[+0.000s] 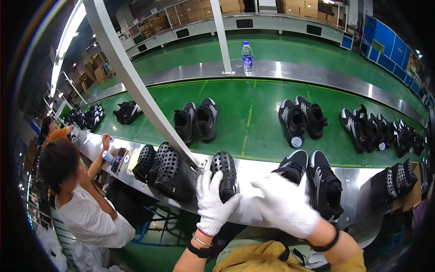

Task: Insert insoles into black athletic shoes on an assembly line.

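My left hand (213, 203), in a white knit glove, lies with fingers spread against the left side and heel end of a black perforated shoe last (224, 170) on the metal ledge. Its thumb points right, across the last's near end. My right hand (285, 201), gloved the same way, is smeared by motion and its fingers cannot be made out. It hovers in front of a black and grey sneaker (293, 161), hiding the heel part. Right beside that stands the matching sneaker (325, 186), toe pointing away.
Several perforated lasts (165, 165) stand left of a slanted white post (140, 81). Paired sneakers (206, 120) lie along the green belt (253, 109). At left a co-worker (86, 195) sits by the ledge. Beyond the belt stands a water bottle (247, 59). More lasts (398, 177) are at right.
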